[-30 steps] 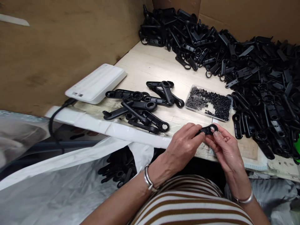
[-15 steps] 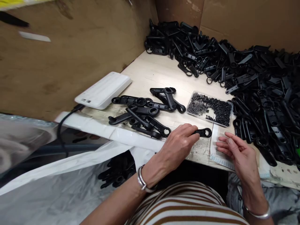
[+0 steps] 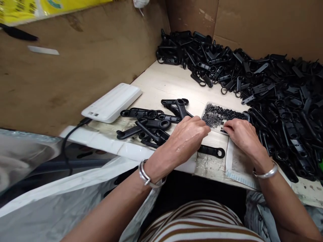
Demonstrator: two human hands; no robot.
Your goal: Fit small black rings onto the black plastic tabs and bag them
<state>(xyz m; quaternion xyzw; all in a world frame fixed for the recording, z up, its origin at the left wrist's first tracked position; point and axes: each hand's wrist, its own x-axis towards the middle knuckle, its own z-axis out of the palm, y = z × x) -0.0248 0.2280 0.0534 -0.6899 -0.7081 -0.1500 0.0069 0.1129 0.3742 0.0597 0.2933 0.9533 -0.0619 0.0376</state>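
Lying partly under left grip (image 3: 185,138): lever (image 3: 210,151)

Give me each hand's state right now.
Left hand: curled closed; whether it holds anything cannot be told.
Right hand: pinched closed at the clear plastic box; whether it holds anything cannot be told.

The pale tabletop (image 3: 157,82) has a big black heap (image 3: 272,87) along its back and right edges, a white box (image 3: 111,103) by its front left corner, black parts (image 3: 151,123) and a clear tray (image 3: 215,129) between.
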